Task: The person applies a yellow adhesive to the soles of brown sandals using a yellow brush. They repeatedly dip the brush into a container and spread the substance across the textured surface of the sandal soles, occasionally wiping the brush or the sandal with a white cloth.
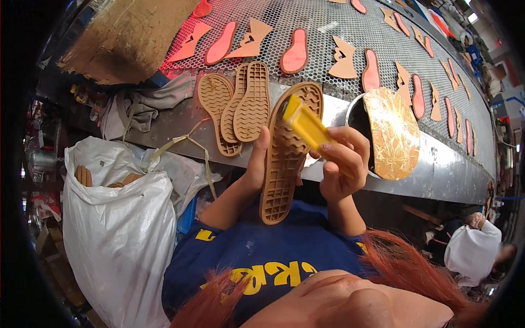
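My left hand [256, 167] is closed on the left edge of a tan shoe sole [280, 186], which stands upright in front of my chest. Its facing side has a square grid at the lower end and wavy ridges higher up. My right hand [344, 164] grips a flat yellow tool [307, 126], smeared by motion, across the sole's upper part. Whether the tool touches the sole, I cannot tell. Several similar soles [251, 104] lie overlapping on the metal ledge to the left. Right of my right hand, a glue-streaked oval board [392, 134] partly covers a round can [358, 117].
Beyond the metal ledge [437, 169], a mesh conveyor [317, 35] carries pink insoles [295, 52] and tan cut-out pieces [343, 59]. A white sack [117, 235] with tan pieces inside stands at left, below a grey cloth [147, 104] and a brown board [128, 38]. Another person [473, 249] is at far right.
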